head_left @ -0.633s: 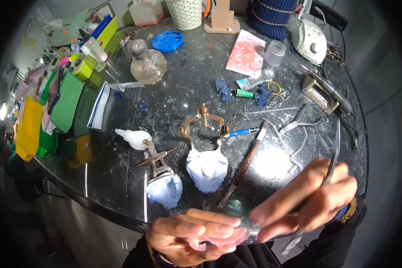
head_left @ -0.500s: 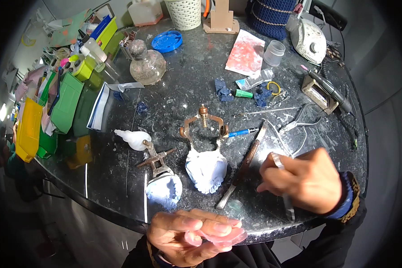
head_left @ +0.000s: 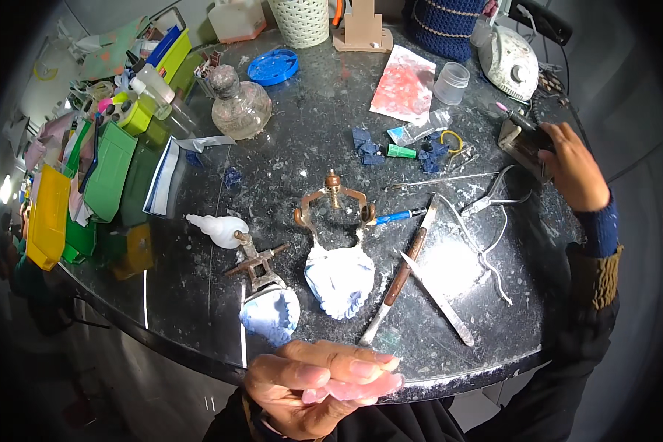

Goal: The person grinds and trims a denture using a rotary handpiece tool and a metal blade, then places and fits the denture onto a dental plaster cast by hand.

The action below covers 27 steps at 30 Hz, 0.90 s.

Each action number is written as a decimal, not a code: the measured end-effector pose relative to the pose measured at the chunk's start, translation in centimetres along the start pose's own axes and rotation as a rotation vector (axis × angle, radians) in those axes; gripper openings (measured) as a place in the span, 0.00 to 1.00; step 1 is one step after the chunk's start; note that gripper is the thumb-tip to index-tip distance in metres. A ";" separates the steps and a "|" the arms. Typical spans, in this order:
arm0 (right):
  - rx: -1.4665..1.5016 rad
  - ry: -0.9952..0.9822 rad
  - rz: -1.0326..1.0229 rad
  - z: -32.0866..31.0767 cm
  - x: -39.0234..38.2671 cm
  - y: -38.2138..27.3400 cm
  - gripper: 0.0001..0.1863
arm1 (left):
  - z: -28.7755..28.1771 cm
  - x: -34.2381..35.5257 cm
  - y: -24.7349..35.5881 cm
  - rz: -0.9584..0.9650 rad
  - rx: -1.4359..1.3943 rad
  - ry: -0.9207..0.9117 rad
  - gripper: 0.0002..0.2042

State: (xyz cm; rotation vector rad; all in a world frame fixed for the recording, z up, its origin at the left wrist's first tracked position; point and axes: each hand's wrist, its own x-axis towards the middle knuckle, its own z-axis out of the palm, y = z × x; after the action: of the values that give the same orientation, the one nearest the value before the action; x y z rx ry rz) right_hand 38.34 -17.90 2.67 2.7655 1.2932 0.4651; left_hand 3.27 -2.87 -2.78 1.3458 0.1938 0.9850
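My left hand (head_left: 320, 383) is closed round a thin, curved pink denture base plate (head_left: 368, 388), just off the table's near edge. At the right, my right hand (head_left: 573, 168) has its fingers bent over the rear of a black rotary handpiece (head_left: 524, 122), which lies on a dirty block-shaped rest (head_left: 519, 149). The handpiece's pink tip shows, while the hand hides its back end. In the middle stands a metal articulator frame (head_left: 333, 193) with a pale plaster cast (head_left: 339, 283). Left of it lies the other articulator part (head_left: 256, 267) with a second cast (head_left: 270, 315).
A bare metal blade (head_left: 440, 300) and a wooden-handled wax knife (head_left: 405, 276) lie crossed near the front. Beyond them are pliers (head_left: 497, 195) and bent wire (head_left: 486, 254). A glass spirit burner (head_left: 241, 110) stands at the back left, coloured bins (head_left: 110, 173) at the far left.
My right hand has moved up and away to the handpiece, leaving the metal blade on the table. My left hand keeps the pink plate, tilted slightly differently.
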 end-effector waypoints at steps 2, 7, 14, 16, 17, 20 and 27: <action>-0.021 -0.019 -0.028 1.1 0.2 1.4 0.20 | 0.1 0.1 0.0 0.009 -0.039 -0.006 0.29; 0.103 -0.100 -0.074 2.6 1.5 2.6 0.23 | 0.3 -0.2 -0.1 0.013 -0.064 0.058 0.28; 0.382 0.180 -0.087 -2.3 0.2 2.0 0.27 | 1.2 1.1 0.3 -0.011 0.006 -0.017 0.29; 0.565 0.262 0.081 -4.4 0.1 -1.9 0.26 | 0.8 0.7 0.4 -0.023 0.043 0.022 0.29; 0.652 0.305 0.134 -5.5 -0.3 -3.6 0.26 | 0.5 0.6 0.4 -0.047 0.059 0.043 0.29; 0.857 0.587 0.097 -5.3 -3.7 -8.4 0.30 | 0.7 0.7 0.8 -0.069 0.083 0.086 0.29; 0.692 0.079 -0.654 -7.8 -4.5 -14.2 0.28 | 1.8 1.3 0.3 -0.035 0.024 0.089 0.29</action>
State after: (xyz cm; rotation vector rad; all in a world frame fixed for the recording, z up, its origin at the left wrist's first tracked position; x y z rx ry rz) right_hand 22.81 -12.77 6.56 2.4950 2.6387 0.0745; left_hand 5.10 -3.32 -1.49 1.3171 0.2965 1.0164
